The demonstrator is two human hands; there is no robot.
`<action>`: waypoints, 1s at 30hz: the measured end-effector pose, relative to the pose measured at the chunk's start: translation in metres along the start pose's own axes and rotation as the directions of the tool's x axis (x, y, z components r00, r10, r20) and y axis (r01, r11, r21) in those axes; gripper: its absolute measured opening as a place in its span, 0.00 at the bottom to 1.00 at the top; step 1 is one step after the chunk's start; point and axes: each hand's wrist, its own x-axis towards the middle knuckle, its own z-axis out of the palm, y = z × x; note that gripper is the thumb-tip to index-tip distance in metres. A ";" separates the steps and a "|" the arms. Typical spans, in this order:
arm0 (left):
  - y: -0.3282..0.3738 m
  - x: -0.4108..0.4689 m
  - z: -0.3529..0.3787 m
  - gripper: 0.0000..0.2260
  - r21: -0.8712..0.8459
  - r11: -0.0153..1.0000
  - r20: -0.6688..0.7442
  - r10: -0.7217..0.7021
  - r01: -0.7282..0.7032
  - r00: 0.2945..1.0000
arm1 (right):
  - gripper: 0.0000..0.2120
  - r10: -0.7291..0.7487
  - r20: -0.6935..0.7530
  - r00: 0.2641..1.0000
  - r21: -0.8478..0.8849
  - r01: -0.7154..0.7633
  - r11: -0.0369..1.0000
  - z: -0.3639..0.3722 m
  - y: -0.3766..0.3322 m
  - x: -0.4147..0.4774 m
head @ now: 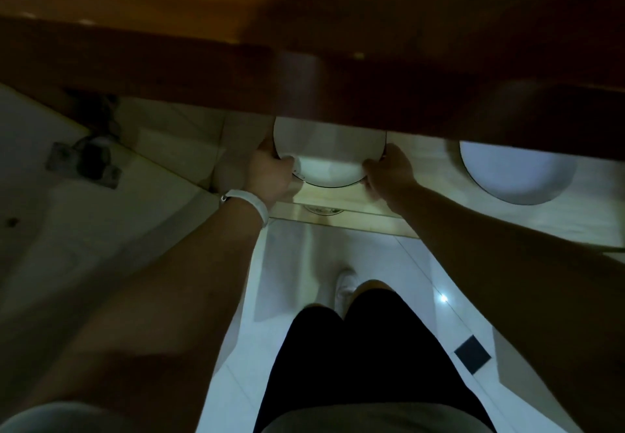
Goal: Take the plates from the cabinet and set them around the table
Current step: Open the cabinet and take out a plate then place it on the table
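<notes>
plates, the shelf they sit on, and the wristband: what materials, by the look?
Plate in both hands: glazed ceramic, probably; smooth white gloss, thin dark rim line. Second plate: looks the same, glossy white. Shelf: pale laminate or coated board, lightly marbled sheen; cannot tell which. Wristband at the left hand: white, matte, likely silicone. Right hand grips the other edge.

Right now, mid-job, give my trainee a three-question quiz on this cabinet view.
1. True or false: both hands grip the same plate.
2. Which wrist wears the white band? A) left B) right
3. Fill in: a second white plate sits on the shelf to the ____ of the gripped one.

Key: 1 true, the left hand and right hand hold opposite rims; 2 A; 3 right.
</notes>
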 end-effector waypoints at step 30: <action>0.069 -0.259 -0.071 0.11 -0.012 0.999 0.237 -0.033 0.037 0.971 | 0.19 0.108 -0.115 0.987 0.129 -0.093 0.987 -0.095 0.021 -0.271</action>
